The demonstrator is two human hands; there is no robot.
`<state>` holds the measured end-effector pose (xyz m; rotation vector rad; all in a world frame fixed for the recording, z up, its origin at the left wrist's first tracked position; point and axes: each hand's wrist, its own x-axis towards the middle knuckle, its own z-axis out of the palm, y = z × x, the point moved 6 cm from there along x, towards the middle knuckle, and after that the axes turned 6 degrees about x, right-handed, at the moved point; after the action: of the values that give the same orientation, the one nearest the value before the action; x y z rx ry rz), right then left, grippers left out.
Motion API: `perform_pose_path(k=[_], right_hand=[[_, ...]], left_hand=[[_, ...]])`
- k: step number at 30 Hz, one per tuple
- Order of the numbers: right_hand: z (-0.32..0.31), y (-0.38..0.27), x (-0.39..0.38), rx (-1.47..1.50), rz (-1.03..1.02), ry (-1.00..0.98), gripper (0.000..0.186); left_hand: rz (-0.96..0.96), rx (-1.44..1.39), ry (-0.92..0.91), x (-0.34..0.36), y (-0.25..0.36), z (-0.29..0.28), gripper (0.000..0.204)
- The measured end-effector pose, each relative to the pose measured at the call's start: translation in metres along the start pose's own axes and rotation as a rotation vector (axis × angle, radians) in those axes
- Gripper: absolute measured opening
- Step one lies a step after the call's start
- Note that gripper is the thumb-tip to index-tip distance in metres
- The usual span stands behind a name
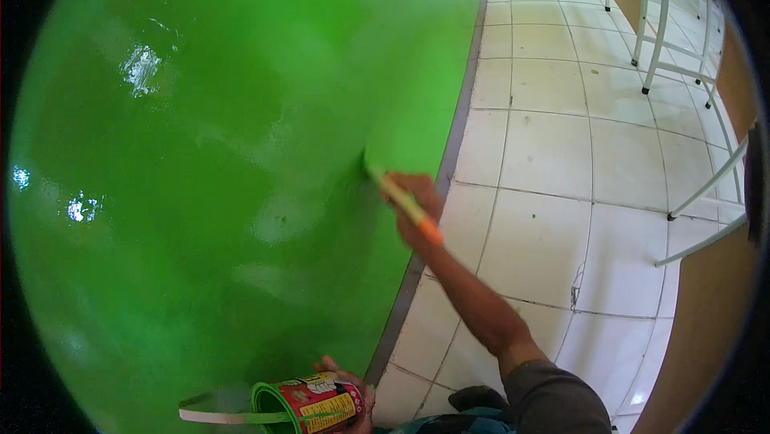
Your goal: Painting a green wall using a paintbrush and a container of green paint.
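Note:
My right hand (415, 197) is closed around a paintbrush (411, 208) with a yellowish handle and an orange end. Its head is against the glossy green wall (200, 217), close to the wall's lower edge; the bristles are hard to make out. At the bottom of the view, my left hand (362, 402) holds a paint can (325, 403) with a red and yellow label and green paint around its rim. The can is tilted, its mouth turned left. A pale curved strip (216, 416), apparently the can's handle, sticks out to the left. Much of my left hand is hidden behind the can.
A grey skirting strip (461, 125) runs between the wall and the white tiled floor (553, 161). On the right stand chairs with white metal legs (659, 33) and tan panels (706, 322). A dark shoe (475, 398) shows below my right arm. Small specks mark the tiles.

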<state>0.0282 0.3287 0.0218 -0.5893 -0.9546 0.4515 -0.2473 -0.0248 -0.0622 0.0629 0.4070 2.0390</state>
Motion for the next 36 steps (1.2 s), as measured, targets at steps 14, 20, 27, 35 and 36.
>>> perform_pose_path(k=[14,20,27,35,36], right_hand=[[0.014,-0.093,-0.137,0.357,0.142,-0.792,0.024],[-0.005,0.037,-0.026,0.261,0.579,-0.274,0.026],[-0.014,0.114,0.076,0.353,0.586,0.018,0.034],[-0.026,0.144,0.134,0.123,0.461,0.194,0.032],[-0.025,0.142,0.137,0.123,0.460,0.193,0.032]], left_hand=[[-0.094,-0.156,0.048,-0.031,0.005,-0.035,0.051],[-0.140,-0.220,0.063,-0.034,0.005,-0.030,0.053],[-0.195,-0.281,0.089,-0.035,0.013,-0.018,0.055],[-0.265,-0.367,0.107,-0.049,0.012,-0.001,0.058],[-0.274,-0.380,0.111,-0.053,0.012,0.000,0.058]])
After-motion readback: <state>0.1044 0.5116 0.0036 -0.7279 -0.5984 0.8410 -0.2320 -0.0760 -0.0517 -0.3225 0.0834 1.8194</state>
